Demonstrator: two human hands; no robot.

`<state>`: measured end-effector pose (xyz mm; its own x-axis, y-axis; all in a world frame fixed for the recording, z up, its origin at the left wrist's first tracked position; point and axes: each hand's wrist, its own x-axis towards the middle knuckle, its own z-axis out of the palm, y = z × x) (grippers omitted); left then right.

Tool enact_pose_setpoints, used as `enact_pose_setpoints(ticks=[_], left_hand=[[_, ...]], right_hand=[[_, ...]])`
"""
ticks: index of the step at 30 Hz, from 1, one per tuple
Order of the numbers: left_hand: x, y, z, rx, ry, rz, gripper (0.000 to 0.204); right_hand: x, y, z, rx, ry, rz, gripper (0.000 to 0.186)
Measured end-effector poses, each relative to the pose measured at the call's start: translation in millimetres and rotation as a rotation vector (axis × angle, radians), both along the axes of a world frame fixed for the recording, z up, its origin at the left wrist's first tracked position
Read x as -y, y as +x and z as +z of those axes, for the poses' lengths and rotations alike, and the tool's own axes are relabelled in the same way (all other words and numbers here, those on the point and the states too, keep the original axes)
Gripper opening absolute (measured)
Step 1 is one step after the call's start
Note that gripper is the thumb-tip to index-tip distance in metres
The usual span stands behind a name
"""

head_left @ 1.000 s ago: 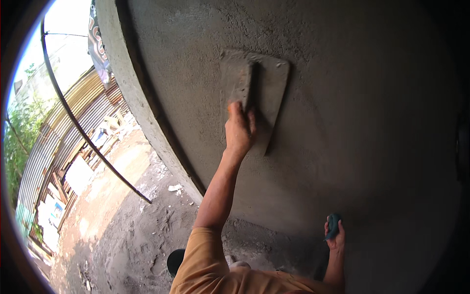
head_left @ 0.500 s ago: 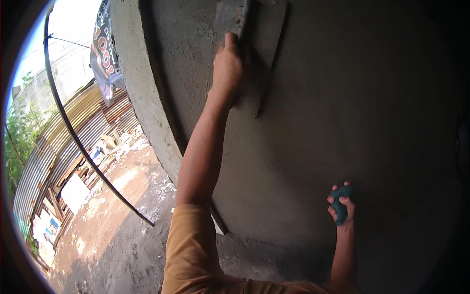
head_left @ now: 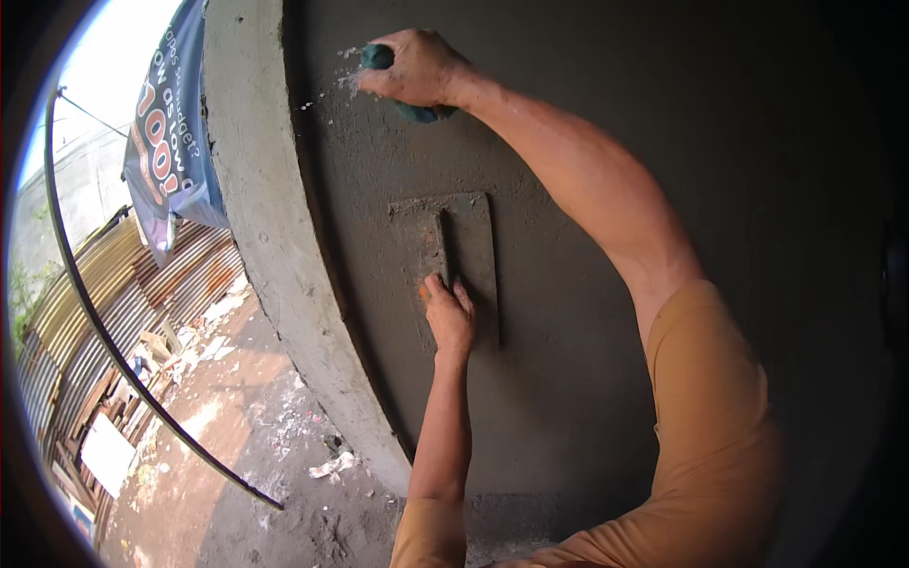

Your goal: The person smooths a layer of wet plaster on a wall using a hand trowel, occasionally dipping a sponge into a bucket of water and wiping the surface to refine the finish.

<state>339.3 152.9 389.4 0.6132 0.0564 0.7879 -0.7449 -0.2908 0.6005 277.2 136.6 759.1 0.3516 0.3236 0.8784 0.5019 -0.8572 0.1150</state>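
My left hand (head_left: 451, 314) is closed round the handle of a flat rectangular plastering trowel (head_left: 471, 222), whose blade lies against the grey plastered wall (head_left: 559, 284). Higher up, my right hand (head_left: 417, 68) squeezes a wet dark green sponge (head_left: 378, 57); part of it also bulges out below the palm. Drops of water fly off to the left of the sponge, in front of the wall. My right arm reaches up and across from the right.
A pale concrete edge (head_left: 275, 189) borders the wall on the left. Beyond it hang a printed banner (head_left: 175, 133) and a thin curved dark rod (head_left: 118, 355). Corrugated metal sheets (head_left: 114, 293), scrap wood and rubble lie about on the dirt ground (head_left: 227, 417).
My right hand has risen from the lower right to the upper wall, squeezing water from the sponge. My left hand has brought the trowel down the wall.
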Motion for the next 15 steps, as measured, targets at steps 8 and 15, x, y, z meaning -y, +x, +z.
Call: enact_pose_setpoints(ticks=[8,15], left_hand=[[-48,48,73,0.054,-0.177,0.162,0.032],[-62,99,341,0.257,-0.032,0.383,0.072]], right_hand=[[222,-122,-99,-0.413,0.108,-0.365,0.031],[383,-290,-364,-0.859,0.626,-0.436,0.026]])
